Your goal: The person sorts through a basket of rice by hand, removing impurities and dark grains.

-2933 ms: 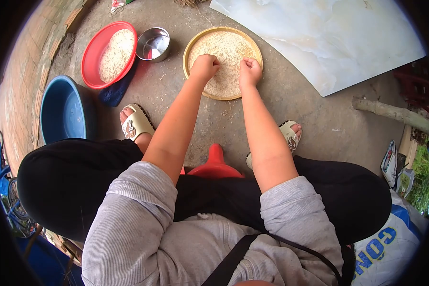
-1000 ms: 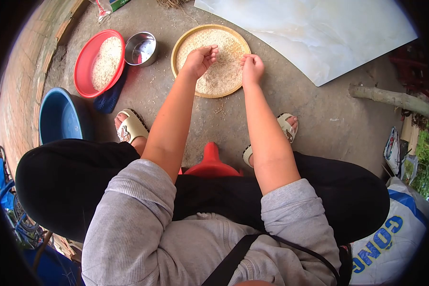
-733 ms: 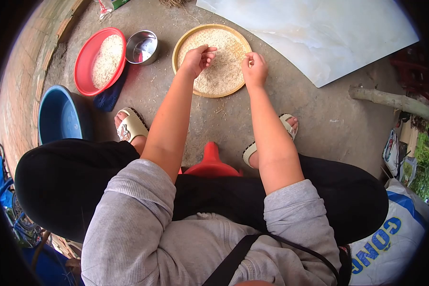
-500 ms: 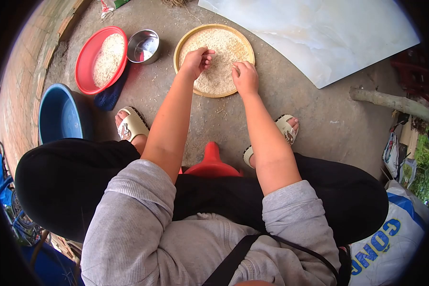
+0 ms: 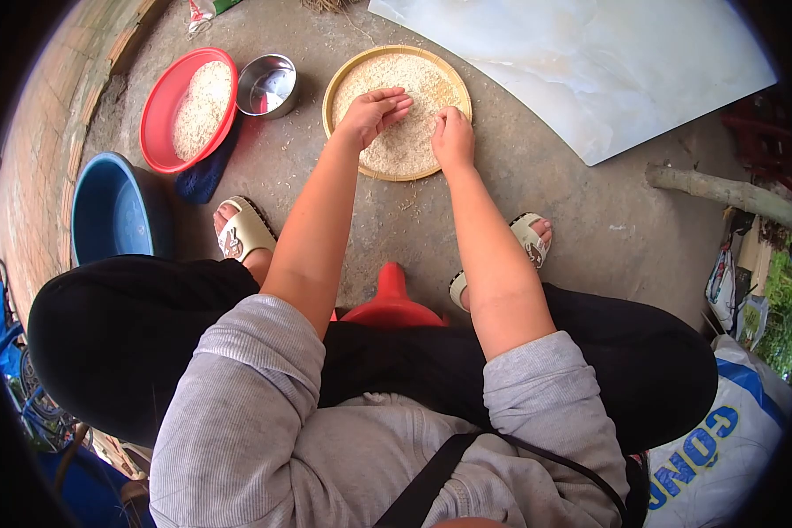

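A round woven tray (image 5: 328, 104) lies on the ground ahead of me, holding a spread layer of pale rice-like grain (image 5: 405, 70). My left hand (image 5: 378, 114) hovers over the tray's left half, palm turned inward, its fingers stretched out and holding nothing I can see. At the right side, over the tray's rim, my right hand (image 5: 454, 139) has its fingers curled together in a pinch. Whatever those fingertips hold, if anything, is too small to tell. The two hands are apart.
Left of the tray stand a metal pot (image 5: 267, 85), a red basin (image 5: 154, 132) with more grain, and a blue tub (image 5: 110, 211). A pale marbled slab (image 5: 581, 70) lies to the right, near a log (image 5: 722, 189). A red stool (image 5: 392, 308) is beneath me.
My left hand's fingers have straightened from a looser curl and reach slightly further right. My right hand's fingers have drawn closer together. The tray and containers stay in place.
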`<move>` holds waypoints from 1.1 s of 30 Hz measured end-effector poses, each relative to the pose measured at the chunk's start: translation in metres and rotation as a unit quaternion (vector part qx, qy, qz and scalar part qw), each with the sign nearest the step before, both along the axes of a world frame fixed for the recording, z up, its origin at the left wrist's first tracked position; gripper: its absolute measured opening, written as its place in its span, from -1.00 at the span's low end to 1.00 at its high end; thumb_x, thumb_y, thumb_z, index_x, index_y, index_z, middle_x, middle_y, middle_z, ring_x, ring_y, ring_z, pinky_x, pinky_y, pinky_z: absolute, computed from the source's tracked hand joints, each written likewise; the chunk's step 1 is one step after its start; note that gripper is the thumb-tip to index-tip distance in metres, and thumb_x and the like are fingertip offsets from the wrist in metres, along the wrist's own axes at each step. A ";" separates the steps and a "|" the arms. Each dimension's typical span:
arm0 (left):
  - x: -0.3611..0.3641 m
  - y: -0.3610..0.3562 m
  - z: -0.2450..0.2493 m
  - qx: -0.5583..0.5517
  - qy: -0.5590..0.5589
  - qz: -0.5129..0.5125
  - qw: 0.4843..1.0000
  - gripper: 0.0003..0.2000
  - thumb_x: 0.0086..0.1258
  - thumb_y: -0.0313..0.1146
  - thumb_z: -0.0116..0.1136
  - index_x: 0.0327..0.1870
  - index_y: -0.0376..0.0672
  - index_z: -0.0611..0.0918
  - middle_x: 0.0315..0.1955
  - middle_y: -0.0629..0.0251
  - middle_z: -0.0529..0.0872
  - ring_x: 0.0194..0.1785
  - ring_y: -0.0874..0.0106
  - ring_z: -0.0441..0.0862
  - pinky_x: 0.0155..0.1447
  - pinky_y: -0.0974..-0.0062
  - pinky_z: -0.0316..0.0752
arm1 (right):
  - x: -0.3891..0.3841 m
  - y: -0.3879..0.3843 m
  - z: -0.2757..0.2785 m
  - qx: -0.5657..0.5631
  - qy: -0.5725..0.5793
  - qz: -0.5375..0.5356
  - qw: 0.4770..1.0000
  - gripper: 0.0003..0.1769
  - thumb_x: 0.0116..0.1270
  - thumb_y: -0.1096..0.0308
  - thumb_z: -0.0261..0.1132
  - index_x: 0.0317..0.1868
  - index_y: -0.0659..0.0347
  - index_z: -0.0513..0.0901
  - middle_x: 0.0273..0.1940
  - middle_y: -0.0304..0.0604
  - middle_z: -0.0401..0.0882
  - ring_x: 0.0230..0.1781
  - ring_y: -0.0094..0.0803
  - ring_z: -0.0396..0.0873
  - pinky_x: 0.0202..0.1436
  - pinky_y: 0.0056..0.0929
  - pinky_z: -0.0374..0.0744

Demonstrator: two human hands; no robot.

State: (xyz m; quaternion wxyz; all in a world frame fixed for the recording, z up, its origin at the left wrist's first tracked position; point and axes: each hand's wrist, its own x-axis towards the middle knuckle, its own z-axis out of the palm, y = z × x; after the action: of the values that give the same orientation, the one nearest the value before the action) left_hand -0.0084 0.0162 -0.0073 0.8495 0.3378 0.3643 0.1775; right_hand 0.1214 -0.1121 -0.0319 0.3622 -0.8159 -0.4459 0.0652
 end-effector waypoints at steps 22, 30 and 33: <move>0.024 -0.044 -0.013 0.588 0.297 -0.109 0.745 -0.86 0.14 -0.36 0.23 -0.29 -0.15 0.69 -0.44 0.11 0.70 -0.36 0.21 0.67 -0.22 0.35 0.54 | 0.033 0.006 0.007 0.083 0.454 -0.105 0.881 -0.80 0.31 0.47 0.23 -0.08 0.31 0.62 -0.22 -0.21 0.63 -0.22 -0.55 0.55 -0.10 -0.61 0.49; 0.031 -0.047 -0.020 0.584 0.313 -0.107 0.742 -0.86 0.17 -0.35 0.14 -0.34 -0.21 0.65 -0.45 0.07 0.68 -0.38 0.17 0.65 -0.25 0.29 0.51 | 0.036 -0.001 0.017 0.124 0.532 -0.104 0.831 -0.82 0.26 0.48 0.27 -0.12 0.27 0.64 -0.26 -0.26 0.64 -0.26 -0.59 0.56 -0.12 -0.65 0.49; 0.028 -0.041 -0.009 0.453 0.275 -0.054 0.846 -0.84 0.19 -0.34 0.11 -0.41 -0.26 0.61 -0.51 0.15 0.66 -0.47 0.26 0.59 -0.33 0.36 0.48 | 0.036 -0.002 0.015 0.132 0.534 -0.106 0.828 -0.82 0.25 0.47 0.27 -0.14 0.28 0.64 -0.27 -0.25 0.63 -0.28 -0.57 0.55 -0.13 -0.62 0.50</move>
State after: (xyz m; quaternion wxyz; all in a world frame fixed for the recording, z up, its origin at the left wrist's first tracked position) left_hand 0.0191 -0.0245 -0.0162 0.4750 0.7391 0.4437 0.1768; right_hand 0.1569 -0.1143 -0.0174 0.6531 -0.6404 -0.0984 0.3921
